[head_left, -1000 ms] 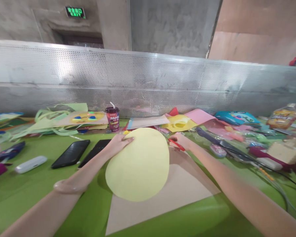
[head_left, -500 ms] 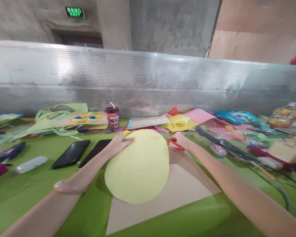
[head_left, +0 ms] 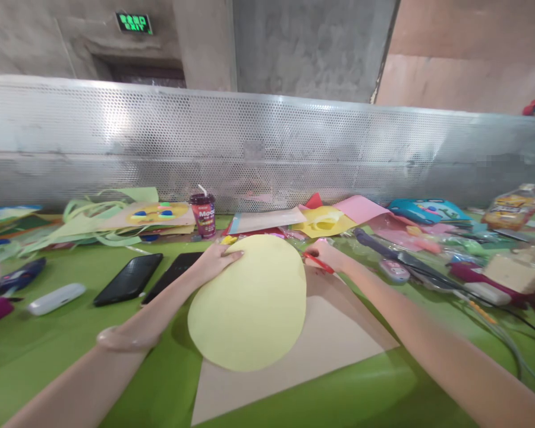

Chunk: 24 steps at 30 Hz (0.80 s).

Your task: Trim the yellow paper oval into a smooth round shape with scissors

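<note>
A large pale yellow paper oval [head_left: 249,309] lies partly over a beige sheet [head_left: 339,333] in front of me. At its upper left edge is my left hand [head_left: 216,261], closed on the oval, with the thumb on top; its other fingers are mostly hidden. My right hand [head_left: 324,254] is closed around a slim red pen-like tool [head_left: 320,262], one end close to the oval's upper right edge. Small reddish marks show on the beige sheet below this hand.
Two black phones [head_left: 128,279] and a white case [head_left: 57,298] lie left. Behind stand a purple drink cup [head_left: 204,215] and colored paper [head_left: 325,221]. Rightward are cables, a pink-and-white gadget [head_left: 395,270] and plastic wrappings. A perforated metal barrier [head_left: 267,137] runs along the back.
The oval's lower edge has shifted very slightly toward me. Both hands keep nearly the same places and holds.
</note>
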Available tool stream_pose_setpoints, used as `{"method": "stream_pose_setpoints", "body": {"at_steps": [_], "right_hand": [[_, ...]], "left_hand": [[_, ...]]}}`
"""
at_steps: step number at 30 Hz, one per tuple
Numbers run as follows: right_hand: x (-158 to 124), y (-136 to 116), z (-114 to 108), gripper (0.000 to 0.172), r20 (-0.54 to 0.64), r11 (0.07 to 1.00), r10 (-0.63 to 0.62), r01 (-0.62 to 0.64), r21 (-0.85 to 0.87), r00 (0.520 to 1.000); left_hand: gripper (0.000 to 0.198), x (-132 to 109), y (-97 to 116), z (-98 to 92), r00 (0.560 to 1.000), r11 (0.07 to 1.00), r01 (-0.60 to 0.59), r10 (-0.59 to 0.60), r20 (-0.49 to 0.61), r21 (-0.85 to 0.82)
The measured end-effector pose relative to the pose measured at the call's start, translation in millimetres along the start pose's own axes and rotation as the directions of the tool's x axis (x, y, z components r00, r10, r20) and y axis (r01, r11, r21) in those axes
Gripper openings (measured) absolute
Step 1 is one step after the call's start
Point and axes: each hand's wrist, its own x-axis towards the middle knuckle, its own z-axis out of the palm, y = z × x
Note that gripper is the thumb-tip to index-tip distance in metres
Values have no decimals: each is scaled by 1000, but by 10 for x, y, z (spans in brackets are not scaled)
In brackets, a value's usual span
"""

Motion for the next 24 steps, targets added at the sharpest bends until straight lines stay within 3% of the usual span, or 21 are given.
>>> {"method": "stream_pose_setpoints", "body": {"at_steps": [17,24], "right_hand": [[-25,-64,-7,16,-24,1000,-25,25,9,999],[-11,-19,-9,14,22,998,-2,0,58,1000]], "left_hand": [[49,-6,15,9,1000,1000,13,-13,-2,5],[52,-5,24,7,999,999,27,-26,46,-25]]}}
